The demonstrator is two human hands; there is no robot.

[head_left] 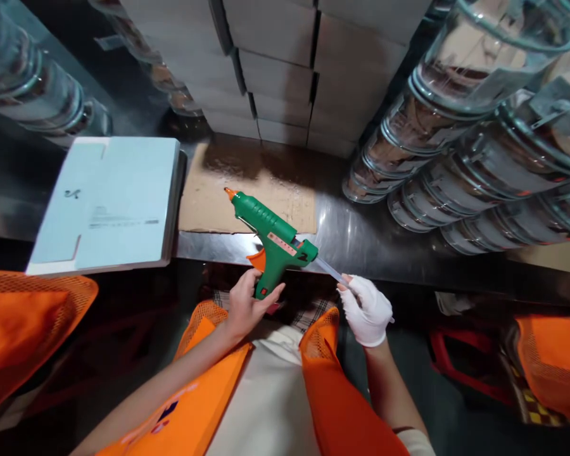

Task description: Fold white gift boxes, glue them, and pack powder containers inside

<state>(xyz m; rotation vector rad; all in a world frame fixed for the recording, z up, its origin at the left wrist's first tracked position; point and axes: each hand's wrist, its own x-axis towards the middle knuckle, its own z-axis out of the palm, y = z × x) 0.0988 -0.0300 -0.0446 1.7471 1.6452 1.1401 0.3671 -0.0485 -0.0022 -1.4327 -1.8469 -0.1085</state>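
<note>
A green hot glue gun (272, 229) with an orange nozzle and orange trigger is held up over the table's front edge, its tip pointing to the upper left. Around the lower handle, my bare left hand (247, 305) is closed. My right hand (367, 309), in a white glove with bare fingertips, pinches a translucent glue stick (331, 271). The stick's far end sits in the back of the gun, and its other end shows past my palm. Beneath the gun lies a worn sheet of cardboard (204, 196).
Flat white cartons (123, 196) are piled at the left of the metal table (335, 237). Stacked white boxes (285, 82) stand at the back. Clear cylindrical containers (403, 139) rise in columns on the right, with more at upper left. Orange-vested people (555, 354) sit on both sides.
</note>
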